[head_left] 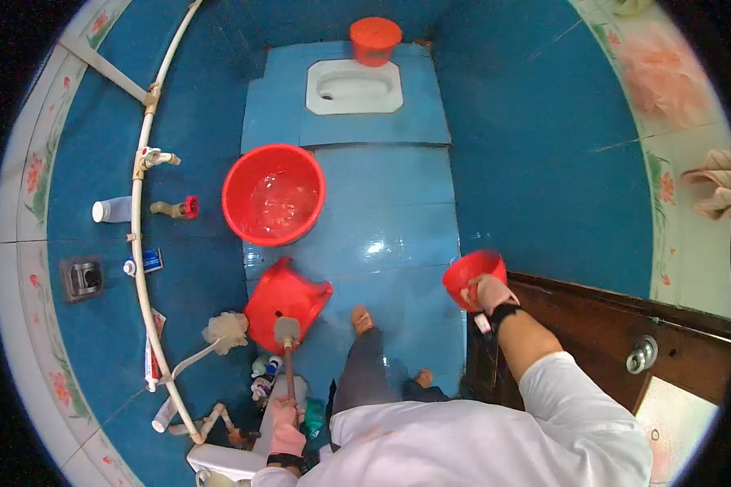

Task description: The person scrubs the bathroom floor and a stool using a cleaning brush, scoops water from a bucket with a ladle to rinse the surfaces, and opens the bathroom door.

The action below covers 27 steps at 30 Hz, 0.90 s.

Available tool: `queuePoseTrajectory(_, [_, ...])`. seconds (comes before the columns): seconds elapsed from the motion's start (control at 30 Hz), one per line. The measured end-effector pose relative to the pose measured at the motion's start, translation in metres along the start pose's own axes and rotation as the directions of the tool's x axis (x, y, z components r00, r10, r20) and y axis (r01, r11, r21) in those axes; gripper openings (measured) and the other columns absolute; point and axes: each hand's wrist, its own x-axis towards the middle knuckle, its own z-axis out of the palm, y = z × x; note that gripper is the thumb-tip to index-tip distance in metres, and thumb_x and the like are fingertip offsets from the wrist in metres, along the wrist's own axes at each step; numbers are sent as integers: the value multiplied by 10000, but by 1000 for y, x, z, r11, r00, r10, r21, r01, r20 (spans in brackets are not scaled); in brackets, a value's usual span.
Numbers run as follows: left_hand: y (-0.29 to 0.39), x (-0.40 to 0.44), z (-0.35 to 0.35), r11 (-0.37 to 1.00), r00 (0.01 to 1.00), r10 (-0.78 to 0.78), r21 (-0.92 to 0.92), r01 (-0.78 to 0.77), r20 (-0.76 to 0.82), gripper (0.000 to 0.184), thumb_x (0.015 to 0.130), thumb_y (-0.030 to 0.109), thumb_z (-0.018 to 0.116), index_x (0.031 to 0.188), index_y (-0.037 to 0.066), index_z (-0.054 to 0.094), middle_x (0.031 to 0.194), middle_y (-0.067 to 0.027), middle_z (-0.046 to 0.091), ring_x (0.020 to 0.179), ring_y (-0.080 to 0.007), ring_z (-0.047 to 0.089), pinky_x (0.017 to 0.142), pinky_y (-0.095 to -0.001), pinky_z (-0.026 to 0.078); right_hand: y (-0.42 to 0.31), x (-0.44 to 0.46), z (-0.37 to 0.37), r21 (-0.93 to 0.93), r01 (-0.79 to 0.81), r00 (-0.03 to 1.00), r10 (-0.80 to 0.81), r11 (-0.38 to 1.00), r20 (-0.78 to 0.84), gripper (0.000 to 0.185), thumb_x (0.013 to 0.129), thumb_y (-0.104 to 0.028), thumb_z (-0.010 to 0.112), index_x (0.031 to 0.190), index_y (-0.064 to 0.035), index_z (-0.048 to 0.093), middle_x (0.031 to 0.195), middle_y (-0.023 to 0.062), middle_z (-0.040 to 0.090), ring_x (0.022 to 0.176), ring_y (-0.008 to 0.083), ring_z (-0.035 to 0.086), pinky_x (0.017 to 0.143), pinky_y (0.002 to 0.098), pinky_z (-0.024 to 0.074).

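My left hand (pixel 286 426), in a pink glove, is closed around the handle of a long-handled brush (pixel 290 369). The brush's pale grey head overlaps a red plastic stool (pixel 272 286) that has a dark hole in its top; whether they touch I cannot tell. My right hand (pixel 489 294), also gloved in pink, grips a small red basin (pixel 481 264) at the right, near the wall and the brown door. Ahead on the blue floor stands a big red tub (pixel 234 213) with water in it.
A white squat toilet (pixel 354 106) is set in a raised step at the back, beside a red bucket (pixel 374 42). White pipes (pixel 141 243) run along the left wall, with tubes and bottles behind them. Bottles (pixel 266 377) stand near the stool. A brown door (pixel 601 345) is at right.
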Motion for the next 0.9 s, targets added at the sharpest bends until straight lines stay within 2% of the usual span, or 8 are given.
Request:
queuePoseTrajectory(0.1, [3, -9, -1, 999, 999, 26, 25, -25, -40, 238, 832, 61, 506, 1049, 22, 417, 761, -86, 555, 508, -182, 582, 355, -299, 419, -5, 45, -32, -147, -76, 995, 86, 986, 59, 249, 756, -274, 583, 815, -40, 646, 891, 164, 621, 810, 309, 610, 724, 416, 487])
queuePoseTrajectory(0.2, [-1, -8, -8, 998, 995, 35, 46, -31, -91, 187, 827, 43, 498, 1006, 0, 470, 774, -96, 572, 502, -191, 586, 361, -314, 438, 25, 100, -26, 57, -445, 896, 443, 894, 42, 164, 724, -116, 569, 849, -24, 622, 922, 153, 621, 845, 304, 609, 712, 396, 485])
queuePoseTrajectory(0.27, [10, -21, -8, 999, 995, -10, -44, 6, -99, 173, 820, 20, 491, 988, -15, 498, 760, -91, 582, 497, -188, 586, 367, -320, 442, 21, 101, -56, 476, -632, 692, 722, 611, -9, 193, 695, -90, 584, 856, 16, 579, 851, 160, 610, 775, 299, 609, 658, 391, 480])
queuePoseTrajectory(0.37, [21, -38, -7, 999, 994, -4, 39, 8, -109, 239, 820, 53, 521, 1040, 5, 442, 772, -102, 567, 518, -170, 586, 353, -277, 426, 15, 93, -111, 963, -265, 376, 925, 44, 61, 266, 651, -50, 607, 866, 76, 514, 745, 169, 594, 669, 291, 609, 577, 384, 471])
queuePoseTrajectory(0.43, [19, -35, -6, 1000, 993, -7, -15, 5, -116, 249, 816, 66, 519, 1045, 4, 442, 797, -111, 565, 520, -172, 581, 362, -284, 439, 34, 110, -110, 990, -136, 431, 902, 38, 25, 196, 678, -75, 590, 821, 36, 515, 627, 107, 547, 506, 248, 552, 466, 366, 433])
queuePoseTrajectory(0.57, [26, -53, 11, 998, 986, -5, -65, -6, -168, 288, 829, 84, 515, 1091, -4, 435, 829, -115, 573, 522, -180, 583, 378, -288, 458, 19, 126, -128, 961, -72, 850, 489, -266, 199, 148, 786, -124, 572, 858, -19, 495, 608, 64, 497, 449, 150, 470, 387, 286, 398])
queuePoseTrajectory(0.7, [21, -70, 33, 988, 983, -66, -150, 40, -170, 322, 824, 80, 538, 1113, -14, 432, 839, -119, 582, 522, -177, 591, 373, -275, 449, -48, 168, -159, 937, -285, 951, 66, -201, 303, 199, 809, -167, 581, 918, -30, 486, 664, 63, 516, 473, 148, 482, 392, 288, 420])
queuePoseTrajectory(0.9, [68, -125, 96, 973, 941, -182, -193, 129, -284, 330, 808, 87, 561, 1101, -24, 459, 823, -122, 602, 529, -155, 592, 385, -265, 439, -201, 283, -178, 853, -112, 913, -287, 511, 292, 304, 782, -227, 613, 994, -42, 500, 727, 93, 551, 538, 171, 525, 467, 319, 462])
